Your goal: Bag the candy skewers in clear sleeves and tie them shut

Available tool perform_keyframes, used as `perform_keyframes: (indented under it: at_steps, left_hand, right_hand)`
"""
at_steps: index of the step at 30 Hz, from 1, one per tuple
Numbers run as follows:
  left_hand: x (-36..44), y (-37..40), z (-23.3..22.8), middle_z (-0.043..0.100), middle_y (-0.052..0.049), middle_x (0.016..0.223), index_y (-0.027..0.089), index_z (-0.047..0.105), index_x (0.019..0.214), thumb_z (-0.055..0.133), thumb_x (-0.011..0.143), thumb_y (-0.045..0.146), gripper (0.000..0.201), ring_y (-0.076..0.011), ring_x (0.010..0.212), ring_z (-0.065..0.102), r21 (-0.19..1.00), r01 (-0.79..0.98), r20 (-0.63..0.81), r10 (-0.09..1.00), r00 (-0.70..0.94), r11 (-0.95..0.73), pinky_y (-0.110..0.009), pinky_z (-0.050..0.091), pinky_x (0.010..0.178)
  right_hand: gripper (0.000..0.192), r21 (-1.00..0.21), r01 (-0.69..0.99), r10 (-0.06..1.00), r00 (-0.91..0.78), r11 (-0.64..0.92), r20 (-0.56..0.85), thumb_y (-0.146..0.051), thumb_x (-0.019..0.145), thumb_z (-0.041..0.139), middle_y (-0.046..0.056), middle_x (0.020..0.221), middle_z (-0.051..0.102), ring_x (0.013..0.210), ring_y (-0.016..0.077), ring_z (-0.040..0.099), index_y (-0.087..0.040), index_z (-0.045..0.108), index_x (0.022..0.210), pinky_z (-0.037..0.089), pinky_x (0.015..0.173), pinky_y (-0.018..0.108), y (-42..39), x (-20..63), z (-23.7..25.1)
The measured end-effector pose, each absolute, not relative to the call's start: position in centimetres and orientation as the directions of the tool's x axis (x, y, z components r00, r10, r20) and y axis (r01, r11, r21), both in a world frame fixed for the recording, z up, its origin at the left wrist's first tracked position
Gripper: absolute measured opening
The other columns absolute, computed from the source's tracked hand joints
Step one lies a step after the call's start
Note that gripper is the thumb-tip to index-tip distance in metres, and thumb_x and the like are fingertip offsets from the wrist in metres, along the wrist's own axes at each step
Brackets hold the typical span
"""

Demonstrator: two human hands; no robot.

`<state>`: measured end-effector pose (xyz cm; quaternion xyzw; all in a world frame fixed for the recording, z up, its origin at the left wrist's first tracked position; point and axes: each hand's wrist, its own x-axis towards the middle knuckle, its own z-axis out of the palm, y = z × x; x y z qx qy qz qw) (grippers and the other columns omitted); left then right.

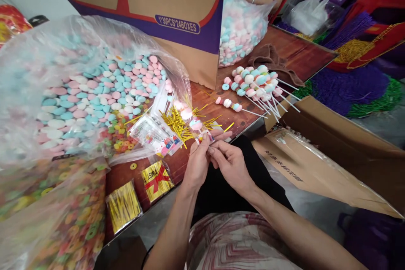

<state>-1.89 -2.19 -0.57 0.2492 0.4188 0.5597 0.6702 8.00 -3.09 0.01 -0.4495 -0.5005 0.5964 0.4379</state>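
Currently, head view: L hand (198,161) clamped on lower end of wrapped candy (195,124), R hand (232,163) pinched on same end, fingertips tog. Candy held up near tabletop (313,52) edge, next to loose gold ties (177,124). Candy sticks (257,80) piled to R, marshmallow bag (104,88) to L, w/ flat wrappers (156,133) btwn.

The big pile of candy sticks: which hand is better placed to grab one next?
Probably the right hand. The pile of candy sticks lies on that side, so the left hand would likely have to reach across. Both hands are at the wrapped candy now, though.
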Motion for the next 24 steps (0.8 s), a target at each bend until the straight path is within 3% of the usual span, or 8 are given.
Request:
perform_keyframes:
  at_steps: [4, 8, 13, 16, 18, 21, 23, 24]
  left_hand:
    - [-1.9, -2.2, -0.8, 0.073, -0.010, 0.111, 0.017, 0.075, 0.086, 0.064, 0.086, 0.043, 0.028, -0.0228, 0.116, 0.062, 0.847, -0.506, -0.219, 0.975, -0.048, 0.165, -0.030, 0.045, 0.099]
    - [-2.2, -2.5, -0.6, 0.074, -0.008, 0.107, 0.018, 0.075, 0.087, 0.065, 0.086, 0.038, 0.022, -0.0229, 0.122, 0.058, 0.872, -0.463, -0.197, 0.980, -0.033, 0.159, -0.031, 0.038, 0.108]
    - [-2.7, -3.4, 0.1, 0.074, -0.009, 0.099, 0.019, 0.074, 0.093, 0.070, 0.081, 0.045, 0.029, -0.0265, 0.108, 0.064, 0.760, -0.586, -0.252, 0.958, 0.133, 0.281, -0.036, 0.050, 0.092]
    - [-3.1, -3.8, 0.3, 0.073, -0.007, 0.093, 0.021, 0.072, 0.093, 0.074, 0.078, 0.043, 0.027, -0.0219, 0.092, 0.067, 0.723, -0.666, -0.263, 0.964, -0.021, 0.183, -0.030, 0.053, 0.075]
    - [-3.7, -4.1, 0.6, 0.070, -0.004, 0.085, 0.020, 0.072, 0.090, 0.077, 0.076, 0.036, 0.022, -0.0158, 0.078, 0.065, 0.738, -0.665, -0.267, 0.954, -0.134, 0.113, -0.023, 0.049, 0.064]
    - [-5.1, -4.7, 1.3, 0.059, -0.001, 0.070, 0.016, 0.069, 0.082, 0.080, 0.074, 0.028, 0.018, -0.0104, 0.065, 0.057, 0.737, -0.671, -0.285, 0.938, -0.196, 0.084, -0.019, 0.041, 0.051]
    - [-6.5, -5.1, 1.9, 0.050, 0.002, 0.065, 0.014, 0.065, 0.077, 0.080, 0.073, 0.025, 0.019, -0.0096, 0.062, 0.051, 0.716, -0.698, -0.295, 0.921, -0.254, 0.037, -0.019, 0.042, 0.052]
    - [-7.2, -5.2, 2.1, 0.046, 0.003, 0.063, 0.014, 0.063, 0.074, 0.080, 0.072, 0.022, 0.019, -0.0089, 0.060, 0.049, 0.710, -0.704, -0.299, 0.907, -0.296, 0.005, -0.020, 0.043, 0.054]
  right_hand:
    - [0.026, -0.942, -0.223, 0.945, -0.268, -0.251, -0.188, -0.040, 0.089, 0.062, -0.008, 0.054, 0.042, 0.048, 0.0071, 0.033, -0.020, 0.052, 0.075, 0.025, 0.047, 0.022, -3.2, 7.8, 0.1]
    - [0.035, -0.813, -0.426, 0.908, -0.311, -0.397, -0.280, -0.048, 0.087, 0.065, -0.011, 0.052, 0.028, 0.045, 0.0049, 0.017, -0.020, 0.047, 0.074, 0.014, 0.043, 0.020, -3.3, 7.3, 0.7]
    - [0.038, -0.647, -0.577, 0.866, -0.366, -0.499, -0.341, -0.042, 0.083, 0.071, -0.013, 0.049, 0.021, 0.043, 0.0036, 0.011, -0.020, 0.044, 0.068, 0.015, 0.041, 0.019, -3.4, 7.1, 1.5]
    - [0.036, -0.567, -0.591, 0.817, -0.453, -0.574, -0.356, -0.042, 0.081, 0.072, -0.014, 0.047, 0.019, 0.041, 0.0036, 0.009, -0.020, 0.046, 0.068, 0.014, 0.040, 0.020, -3.6, 6.7, 1.4]
    - [0.036, -0.600, -0.533, 0.796, -0.486, -0.597, -0.360, -0.046, 0.083, 0.069, -0.014, 0.046, 0.019, 0.041, 0.0041, 0.008, -0.020, 0.048, 0.069, 0.013, 0.041, 0.020, -3.7, 6.3, 1.2]
    - [0.038, -0.829, -0.258, 0.784, -0.544, -0.495, -0.299, -0.047, 0.091, 0.057, -0.010, 0.045, 0.031, 0.040, 0.0054, 0.020, -0.019, 0.052, 0.066, 0.018, 0.043, 0.021, -3.4, 5.7, 1.1]
    - [0.036, -0.977, 0.043, 0.762, -0.619, -0.211, -0.192, -0.037, 0.093, 0.054, -0.006, 0.051, 0.045, 0.047, 0.0073, 0.038, -0.018, 0.053, 0.062, 0.026, 0.049, 0.022, -2.6, 5.5, 1.3]
    - [0.033, -0.982, 0.186, 0.753, -0.644, -0.021, -0.138, -0.029, 0.092, 0.055, -0.004, 0.056, 0.051, 0.053, 0.0087, 0.045, -0.017, 0.054, 0.061, 0.030, 0.054, 0.023, -2.0, 5.3, 1.5]
